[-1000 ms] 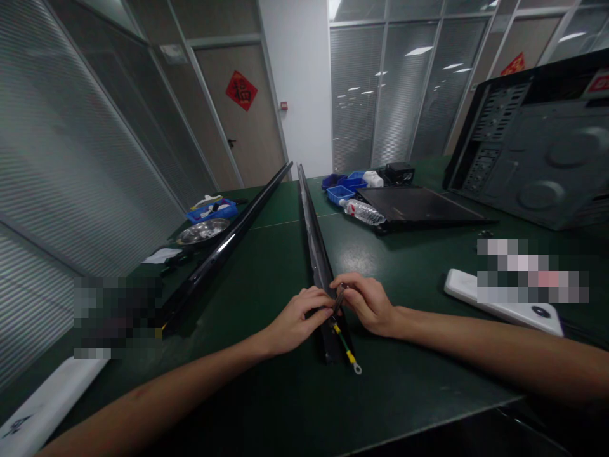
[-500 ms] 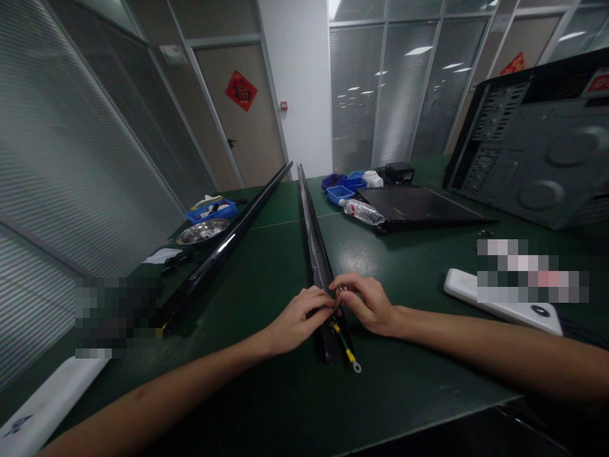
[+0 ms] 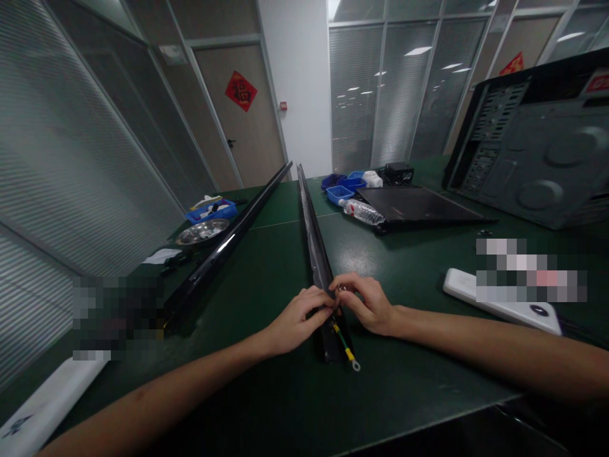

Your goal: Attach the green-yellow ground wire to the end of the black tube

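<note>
A long dark metal rail (image 3: 314, 238) runs away from me over the green table, its near end under my hands. My left hand (image 3: 304, 317) is closed over the rail with fingertips pinched together near its right edge. Right beside it, my right hand (image 3: 364, 301) pinches a small shiny metal piece (image 3: 340, 288); its exact shape is too small to tell. The fingertips of both hands almost meet. From beneath them a yellow-green wire (image 3: 344, 341) comes toward me, ending in a ring terminal (image 3: 356, 365).
A second dark rail (image 3: 223, 247) lies to the left, near a steel bowl (image 3: 203, 232) and a blue basket (image 3: 212, 211). Rightward are a plastic bottle (image 3: 362, 212), a black panel (image 3: 423, 204), a white device (image 3: 499, 301) and a large black metal case (image 3: 537, 146).
</note>
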A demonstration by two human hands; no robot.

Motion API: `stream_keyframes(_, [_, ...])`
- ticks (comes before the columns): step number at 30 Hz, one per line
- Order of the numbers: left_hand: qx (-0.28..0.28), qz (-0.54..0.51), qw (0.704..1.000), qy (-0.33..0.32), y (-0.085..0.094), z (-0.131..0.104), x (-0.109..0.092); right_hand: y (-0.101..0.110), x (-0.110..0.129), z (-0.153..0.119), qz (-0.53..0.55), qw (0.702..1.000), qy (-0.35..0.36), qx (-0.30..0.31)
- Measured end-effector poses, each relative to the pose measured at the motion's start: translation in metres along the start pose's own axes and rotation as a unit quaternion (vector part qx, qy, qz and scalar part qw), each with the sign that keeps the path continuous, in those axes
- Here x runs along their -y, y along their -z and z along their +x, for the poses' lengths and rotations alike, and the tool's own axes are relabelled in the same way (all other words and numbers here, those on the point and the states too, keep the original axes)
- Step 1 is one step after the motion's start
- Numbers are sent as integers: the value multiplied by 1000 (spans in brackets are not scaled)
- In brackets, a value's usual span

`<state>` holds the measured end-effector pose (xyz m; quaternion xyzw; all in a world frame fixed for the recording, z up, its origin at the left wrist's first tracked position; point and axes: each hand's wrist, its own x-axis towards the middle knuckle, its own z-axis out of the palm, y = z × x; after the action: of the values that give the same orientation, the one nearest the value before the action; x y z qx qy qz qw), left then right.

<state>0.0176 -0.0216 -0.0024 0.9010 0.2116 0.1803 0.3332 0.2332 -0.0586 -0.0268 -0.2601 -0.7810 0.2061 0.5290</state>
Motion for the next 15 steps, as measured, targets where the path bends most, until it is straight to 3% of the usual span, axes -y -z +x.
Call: stream_keyframes(15, [-2, -4, 1000, 1, 0, 0, -2, 1, 3, 2, 2, 1000, 1, 2])
